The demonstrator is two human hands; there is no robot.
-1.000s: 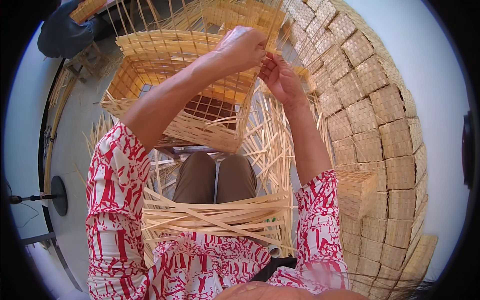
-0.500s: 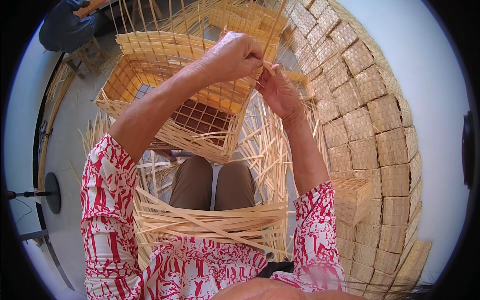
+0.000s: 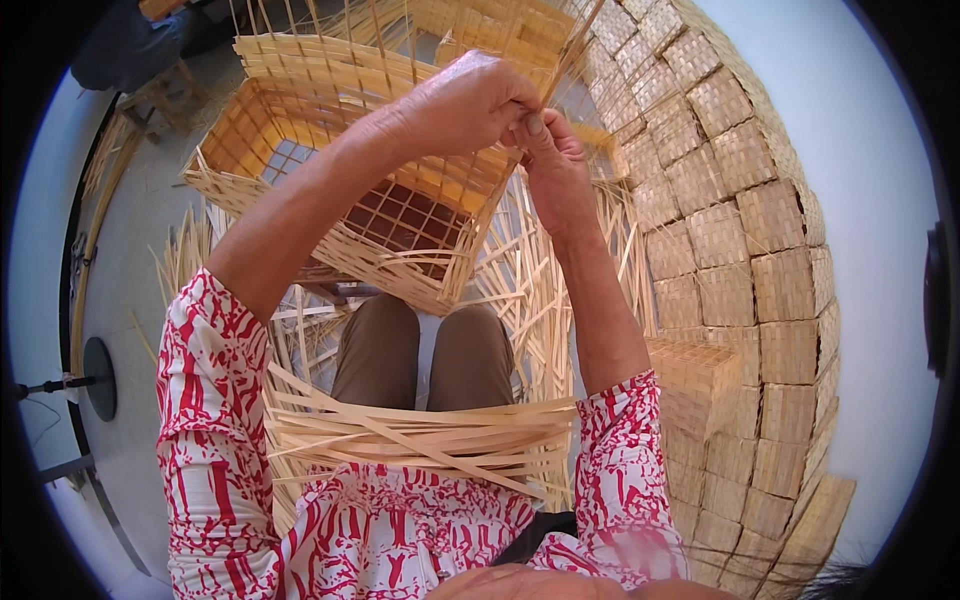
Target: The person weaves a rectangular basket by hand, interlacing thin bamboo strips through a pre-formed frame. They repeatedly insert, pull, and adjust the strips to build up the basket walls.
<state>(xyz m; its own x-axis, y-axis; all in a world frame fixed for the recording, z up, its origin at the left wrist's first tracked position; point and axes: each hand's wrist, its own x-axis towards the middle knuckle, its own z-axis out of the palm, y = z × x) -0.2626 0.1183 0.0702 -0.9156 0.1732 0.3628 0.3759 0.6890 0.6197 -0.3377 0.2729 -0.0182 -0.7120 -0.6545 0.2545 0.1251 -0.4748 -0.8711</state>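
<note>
Bamboo basket being woven by 2 hands

A thin strip [image 3: 575, 45] is pinched by the left hand [image 3: 470, 100] and right hand [image 3: 555, 165] above the open-weave basket [image 3: 300, 150], which holds nothing; loose strips [image 3: 420, 440] are laid across the lap.

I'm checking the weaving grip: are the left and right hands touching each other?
Touching. The head view shows the left hand pressed fingertip to fingertip against the right hand above the half-woven basket.

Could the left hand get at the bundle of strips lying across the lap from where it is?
Probably yes: the left hand is up at the half-woven basket rim, and nothing lies over the strip bundle on the lap.
</note>
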